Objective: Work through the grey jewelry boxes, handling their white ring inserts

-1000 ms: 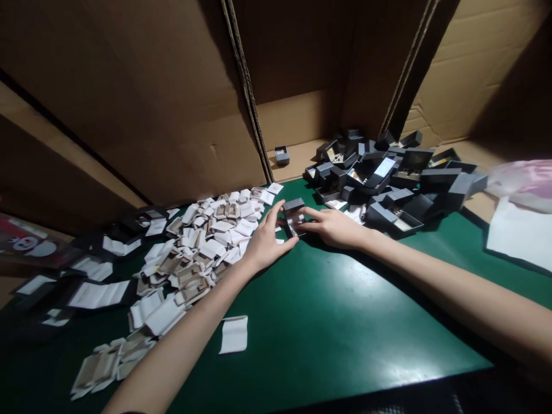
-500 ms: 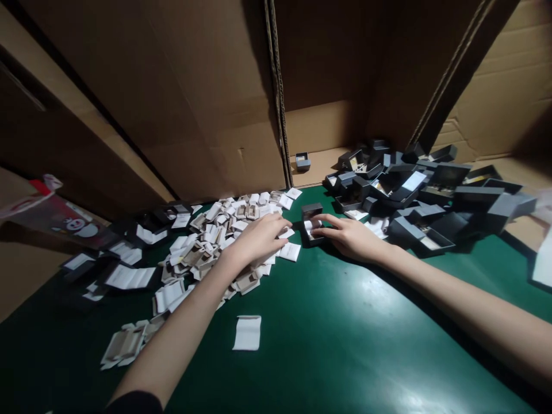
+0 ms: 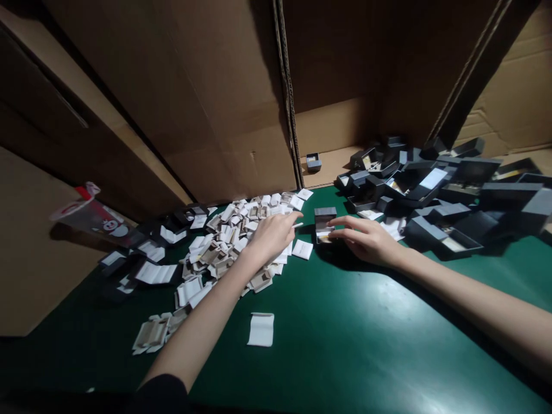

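Observation:
My left hand (image 3: 273, 234) is over the right part of a pile of small folded white card inserts (image 3: 222, 267). Its fingers are closed on a white card insert (image 3: 297, 225), seen edge-on. To the right stands a small dark jewellery box (image 3: 325, 216) with its lid up and a pale inside. My right hand (image 3: 368, 240) grips this box from the right, two fingers reaching over its open front; the thumb is hidden. Between the hands lies a flat white card (image 3: 302, 249). A single curled white card (image 3: 261, 329) rests nearer to me on the green table (image 3: 345, 339).
Many open dark boxes (image 3: 457, 224) are heaped at the right. More dark boxes with white inserts (image 3: 155, 273) sit at the left, beside a plastic cup (image 3: 106, 221) with a red rim piece. Tall cardboard walls (image 3: 207, 103) stand behind; one small box (image 3: 313, 162) sits by them.
My left hand has picked up a white card insert from the pile's edge. The dark box has turned a little in my right hand's grip. The whole view has shifted slightly.

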Available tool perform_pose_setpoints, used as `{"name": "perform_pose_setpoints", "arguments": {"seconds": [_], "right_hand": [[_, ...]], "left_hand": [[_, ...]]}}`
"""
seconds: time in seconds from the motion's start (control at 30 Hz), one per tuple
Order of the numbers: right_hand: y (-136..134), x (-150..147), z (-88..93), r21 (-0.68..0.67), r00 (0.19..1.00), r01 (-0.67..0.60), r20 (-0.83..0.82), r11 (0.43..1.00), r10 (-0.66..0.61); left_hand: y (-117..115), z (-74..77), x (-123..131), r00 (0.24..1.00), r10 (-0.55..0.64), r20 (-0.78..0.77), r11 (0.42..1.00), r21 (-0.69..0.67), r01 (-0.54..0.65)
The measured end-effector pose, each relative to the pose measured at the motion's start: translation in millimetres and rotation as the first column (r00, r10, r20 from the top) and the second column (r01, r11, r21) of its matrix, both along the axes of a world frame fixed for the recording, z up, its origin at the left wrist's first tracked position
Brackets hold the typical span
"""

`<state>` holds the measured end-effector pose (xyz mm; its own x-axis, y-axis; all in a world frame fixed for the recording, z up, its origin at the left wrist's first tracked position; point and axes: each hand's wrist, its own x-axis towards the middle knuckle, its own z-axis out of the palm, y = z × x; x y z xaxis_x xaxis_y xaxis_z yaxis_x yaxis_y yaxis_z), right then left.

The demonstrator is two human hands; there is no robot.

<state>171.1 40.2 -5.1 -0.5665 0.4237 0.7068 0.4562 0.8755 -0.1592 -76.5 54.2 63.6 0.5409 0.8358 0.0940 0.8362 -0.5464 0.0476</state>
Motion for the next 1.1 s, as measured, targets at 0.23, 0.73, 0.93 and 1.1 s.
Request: {"name": "perform_pose_setpoints", "arguments": {"seconds": [0.23,0.73,0.93,1.1], "right_hand": [[-13,-15,10.0,-0.253,0.913,-0.088,-0.408,0.964,-0.024],[-14,-18,9.3,-0.611,0.897,-0.199,-0.428,0.766,-0.108],[-10,-17,10.0,-0.596,0.751,-0.167,-0.593,0.786,-0.29],[-7,-15,7.9,-0.617,0.709,-0.204,-0.629,0.76,-0.319]], "left_hand": [[3,0.3,1,0.959,-0.001,0.283,0.994,-0.102,0.031],[-18,5.4,26,0.713,-0.06,0.698,0.937,-0.206,0.281],[-18,-9.1,29,0.764,-0.156,0.626,0.981,0.01,0.192],[-14,-34.0,28,0.84,-0.103,0.533,0.962,-0.16,0.219]]}}
